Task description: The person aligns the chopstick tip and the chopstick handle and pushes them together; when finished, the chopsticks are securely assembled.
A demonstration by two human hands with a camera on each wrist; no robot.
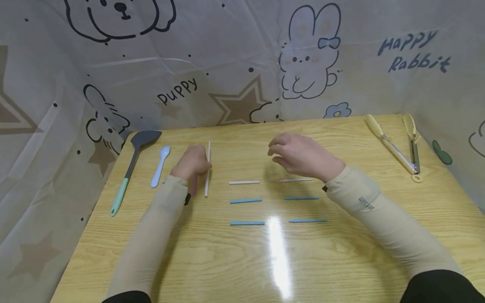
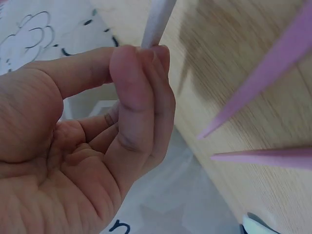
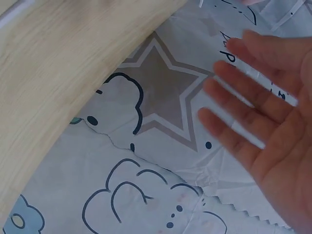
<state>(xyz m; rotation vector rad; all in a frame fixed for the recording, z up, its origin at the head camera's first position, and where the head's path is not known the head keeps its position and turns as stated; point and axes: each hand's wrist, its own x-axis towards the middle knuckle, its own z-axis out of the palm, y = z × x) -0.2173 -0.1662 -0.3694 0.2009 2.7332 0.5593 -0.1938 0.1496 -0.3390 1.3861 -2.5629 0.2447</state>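
Observation:
The left hand [image 1: 192, 162] pinches a thin white stick [image 1: 207, 176] between thumb and fingertips; in the left wrist view the white stick [image 2: 159, 22] rises from the fingertips of the left hand [image 2: 131, 107]. Two pink sticks [image 2: 263, 73] lie on the table near that hand, mostly hidden under it in the head view. The right hand [image 1: 303, 155] hovers above the table with relaxed, slightly bent fingers, holding nothing; in the right wrist view the fingers of the right hand [image 3: 268, 107] are spread. Below it lies a short white stick [image 1: 295, 180].
Another white stick [image 1: 244, 182] and several blue sticks [image 1: 246, 201] lie in two columns mid-table. On the left are a spatula [image 1: 130, 168] with a mint handle and a light blue spoon [image 1: 160, 168]. Tongs [image 1: 398, 153] lie at the right. Patterned cloth [image 1: 235, 63] hangs behind.

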